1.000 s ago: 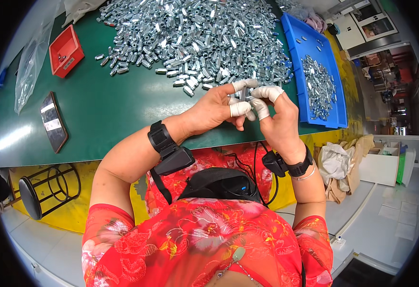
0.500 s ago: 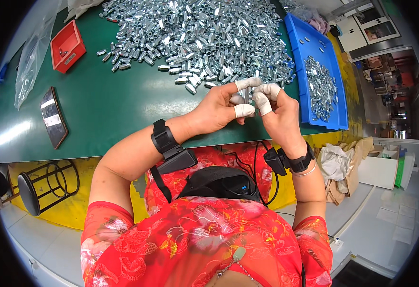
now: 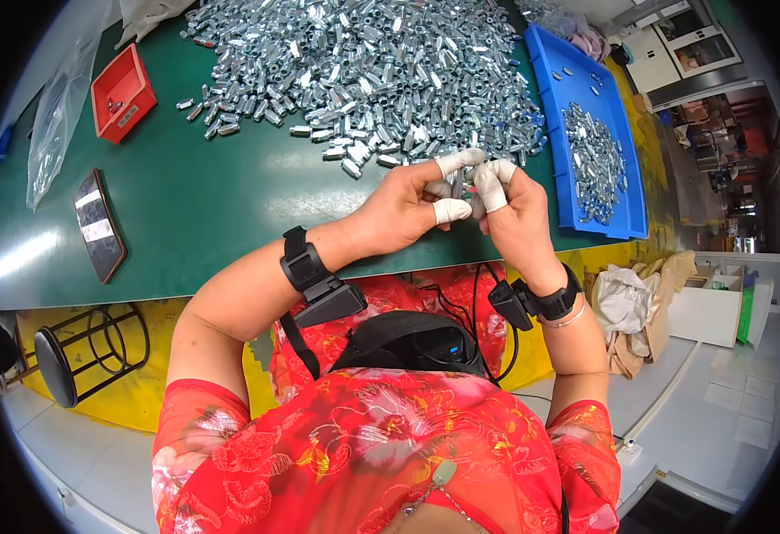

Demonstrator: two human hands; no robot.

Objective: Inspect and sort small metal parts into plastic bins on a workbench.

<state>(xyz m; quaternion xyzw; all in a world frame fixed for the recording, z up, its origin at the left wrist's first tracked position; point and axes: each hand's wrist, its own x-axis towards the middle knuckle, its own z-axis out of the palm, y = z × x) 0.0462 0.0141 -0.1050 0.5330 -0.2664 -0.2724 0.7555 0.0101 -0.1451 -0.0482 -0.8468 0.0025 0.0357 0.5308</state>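
Note:
My left hand [image 3: 403,200] is closed near the front edge of the table, white finger covers on its fingertips. Between its thumb and forefinger sits a silver long hex nut [image 3: 457,185]. Right beside it, my right hand [image 3: 519,209], also with white finger covers, is pinched at the nut's right side. What lies in that pinch is mostly hidden by the fingers. Just beyond both hands spreads a big heap of silver long hex nuts [image 3: 363,76] on the green table [image 3: 230,196].
A blue tray [image 3: 636,187] with more metal pieces stands to the right. At far left are a red bin [image 3: 125,120] holding a few pieces, a clear plastic bag [image 3: 52,147] and a phone [image 3: 99,226]. A black stool [image 3: 56,367] stands below the table's left side.
My right hand has shifted slightly left and its fingers have moved a little against the piece. My left hand has barely moved. The view has shifted slightly.

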